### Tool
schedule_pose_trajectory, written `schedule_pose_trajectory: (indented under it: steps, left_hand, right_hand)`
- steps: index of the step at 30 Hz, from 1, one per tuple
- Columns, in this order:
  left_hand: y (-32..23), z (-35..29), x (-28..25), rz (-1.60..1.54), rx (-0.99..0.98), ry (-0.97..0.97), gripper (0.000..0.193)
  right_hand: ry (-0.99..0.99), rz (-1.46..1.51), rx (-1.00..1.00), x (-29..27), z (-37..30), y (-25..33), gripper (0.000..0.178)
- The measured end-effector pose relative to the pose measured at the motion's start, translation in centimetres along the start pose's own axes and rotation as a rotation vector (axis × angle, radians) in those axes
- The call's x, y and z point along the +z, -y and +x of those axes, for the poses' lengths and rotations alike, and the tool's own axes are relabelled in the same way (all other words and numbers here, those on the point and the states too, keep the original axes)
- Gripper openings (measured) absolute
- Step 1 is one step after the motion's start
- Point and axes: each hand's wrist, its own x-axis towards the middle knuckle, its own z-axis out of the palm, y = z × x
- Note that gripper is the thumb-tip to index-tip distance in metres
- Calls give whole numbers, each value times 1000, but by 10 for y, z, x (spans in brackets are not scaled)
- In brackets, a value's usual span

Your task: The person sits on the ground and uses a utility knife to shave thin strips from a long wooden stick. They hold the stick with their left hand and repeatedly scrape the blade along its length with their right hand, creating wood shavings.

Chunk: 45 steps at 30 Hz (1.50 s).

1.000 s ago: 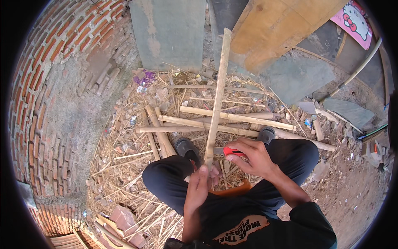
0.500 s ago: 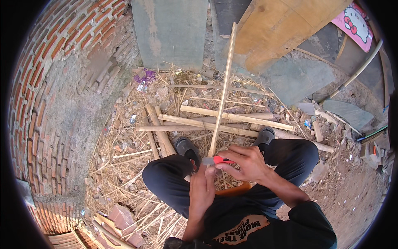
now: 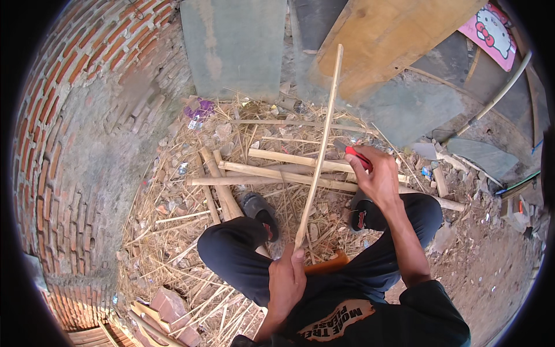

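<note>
My left hand (image 3: pixel 287 279) grips the near end of a long, thin bamboo strip (image 3: pixel 324 139), which slants up and away between my knees. To the right of the strip, my right hand (image 3: pixel 380 180) is closed around the red handle of a knife (image 3: pixel 359 158). Its short grey blade points left toward the strip, and in this view a small gap shows between them. Thicker split bamboo pieces (image 3: pixel 298 175) lie crosswise on the ground beyond my feet, partly behind the strip.
An orange object (image 3: pixel 328 264) shows between my thighs. Straw and bamboo shavings (image 3: pixel 173 231) litter the ground. A brick wall (image 3: pixel 63 191) rises on the left. Grey panels (image 3: pixel 234 52) and a brown board (image 3: pixel 399 40) stand at the back. Rubble (image 3: pixel 462 168) lies to the right.
My right hand has swung up and away with the knife, from beside my left hand to farther along the strip. My left hand has drawn the strip slightly nearer; its far end has tilted right.
</note>
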Motion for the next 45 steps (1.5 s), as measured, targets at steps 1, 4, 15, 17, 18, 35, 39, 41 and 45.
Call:
schedule_pose_trajectory:
  steps: [1,4,15,17,18,35,39,41,45]
  left_hand:
    - [0,-8,-2,-18,-10,23,38]
    - [4,0,0,-93,35,4,51]
    - [-4,38,-4,-60,76,-6,42]
    - [-9,38,-3,-73,66,-17,39]
    - [-11,38,-3,-81,62,-21,38]
    - [-2,38,3,0,128,-85,45]
    - [-4,36,-2,-4,75,-29,37]
    - [-4,35,-2,15,64,-31,37]
    - [-2,33,1,6,76,-61,36]
  right_hand:
    - [-1,12,26,-8,7,-12,27]
    - [8,52,83,-22,7,-7,27]
    - [289,279,-319,11,-66,47,30]
    - [274,289,-330,14,-69,51,28]
    - [265,293,-336,14,-70,52,28]
    - [289,257,-324,10,-65,59,28]
    - [285,244,-333,11,-65,58,28]
    - [289,258,-321,11,-66,58,28]
    - [316,231,-315,10,-66,60,27]
